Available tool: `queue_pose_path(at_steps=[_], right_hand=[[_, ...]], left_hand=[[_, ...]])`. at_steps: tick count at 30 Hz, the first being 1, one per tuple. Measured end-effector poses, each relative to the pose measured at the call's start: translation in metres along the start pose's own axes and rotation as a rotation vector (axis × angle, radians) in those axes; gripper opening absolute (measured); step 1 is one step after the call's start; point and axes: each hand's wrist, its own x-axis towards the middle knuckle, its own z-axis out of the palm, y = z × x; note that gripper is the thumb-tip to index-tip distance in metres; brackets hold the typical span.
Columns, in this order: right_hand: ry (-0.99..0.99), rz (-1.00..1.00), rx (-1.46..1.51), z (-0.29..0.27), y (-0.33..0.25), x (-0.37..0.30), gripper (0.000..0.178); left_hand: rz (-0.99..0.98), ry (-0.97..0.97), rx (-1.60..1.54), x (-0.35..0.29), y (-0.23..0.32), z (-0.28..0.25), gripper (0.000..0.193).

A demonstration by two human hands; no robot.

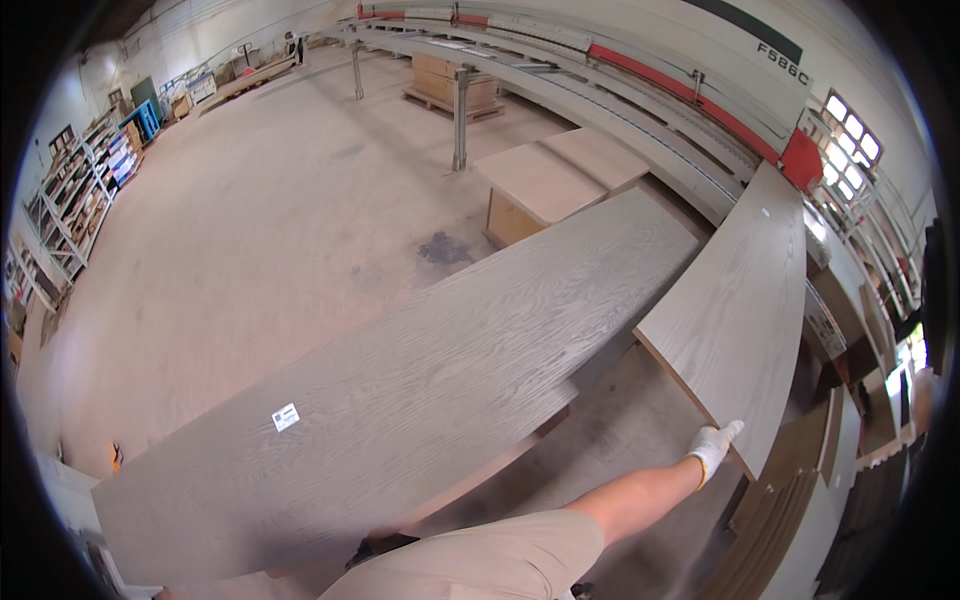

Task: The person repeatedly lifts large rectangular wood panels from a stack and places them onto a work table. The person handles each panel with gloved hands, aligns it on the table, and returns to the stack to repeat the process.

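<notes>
My right hand (715, 452), in a white work glove, reaches out to the right and grips the near left edge of a long grey wood-grain board (745, 300). The thumb side lies on the board's top face; the other fingers are mostly hidden. This board slants away toward the machine and carries a small white label near its far end. My left hand is out of the picture. To the left lies a larger grey wood-grain board (420, 370), with a white label (286, 417) near its near end. Another panel's edge (490, 470) shows under it.
A long machine with a red strip (680, 90) and metal rails runs along the back right, on posts (460, 120). Beige panels (560, 180) are stacked before it. More boards (790, 530) stand at the lower right. Racks (75, 200) line the far left wall beyond the concrete floor.
</notes>
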Motion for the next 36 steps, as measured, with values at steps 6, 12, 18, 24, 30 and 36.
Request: queue_pose_path(at_steps=[6, 12, 18, 24, 30, 36], right_hand=[[0.006, 0.032, 0.081, 0.010, 0.018, -0.016, 0.032], [0.036, 0.065, 0.153, 0.017, 0.032, -0.033, 0.032], [0.071, 0.015, 0.226, 0.015, 0.046, -0.029, 0.031], [0.181, 0.129, 0.578, -0.024, 0.075, 0.017, 0.028], [0.273, -0.232, 1.458, -0.131, 0.040, 0.076, 0.034], [0.430, -0.125, 1.731, -0.234, -0.134, 0.097, 0.066]], left_hand=[[-0.040, -0.071, -0.005, -0.016, -0.012, 0.023, 0.069], [0.020, -0.059, 0.028, -0.020, -0.009, 0.019, 0.063], [0.219, 0.200, -0.115, -0.009, 0.033, -0.055, 0.057], [0.412, 0.088, -0.206, -0.034, 0.102, -0.230, 0.039], [0.297, 0.011, -0.278, -0.155, 0.133, -0.379, 0.025], [0.360, 0.213, -0.188, -0.317, 0.114, -0.508, 0.031]])
